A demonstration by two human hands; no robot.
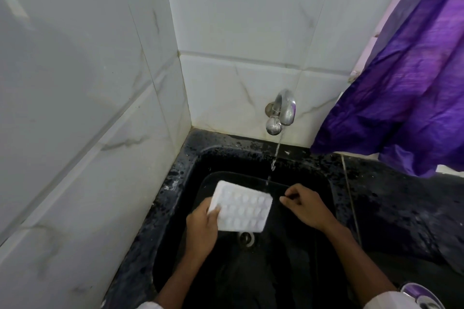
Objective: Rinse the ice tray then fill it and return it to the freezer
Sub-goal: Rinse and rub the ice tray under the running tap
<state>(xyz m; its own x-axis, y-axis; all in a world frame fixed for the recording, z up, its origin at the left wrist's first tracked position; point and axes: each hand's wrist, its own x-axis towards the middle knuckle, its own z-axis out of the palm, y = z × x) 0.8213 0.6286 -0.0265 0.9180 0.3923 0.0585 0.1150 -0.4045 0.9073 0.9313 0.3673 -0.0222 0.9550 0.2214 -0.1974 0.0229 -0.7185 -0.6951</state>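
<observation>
Corner of white marble-pattern wall tiles (82, 83), grout lines visible, meeting a black speckled countertop (391, 190) that is wet with droplets. A black sink (180, 183) is set into the counter, hard against the left wall. A chrome wall tap (280, 111) sticks out of the back tiles above the sink's rear rim; a thin stream of water (275, 158) falls from it into the basin. The drain (247, 237) sits at the basin floor, partly hidden under the tray's near edge.

Your left hand (202, 226) holds the white ice tray (242, 206) by its left short end, thumb on top and fingers wrapped beneath. The tray is over the middle of the basin, above the drain, showing rows of rounded bumps, so it looks turned underside up, tilted slightly. The stream lands at or just beside the tray's far right corner; exact contact cannot be resolved.

Your right hand (305, 204) hovers just right of the tray, not touching it, fingers loosely curled and holding nothing.

A purple curtain (406, 83) hangs down at the right, its hem draping onto the counter behind the sink's right rear corner, clear of the stream. At the bottom right edge, a round metallic object (419, 295) is partly cut off; type cannot be told. Both sleeves are light coloured at the frame bottom.
</observation>
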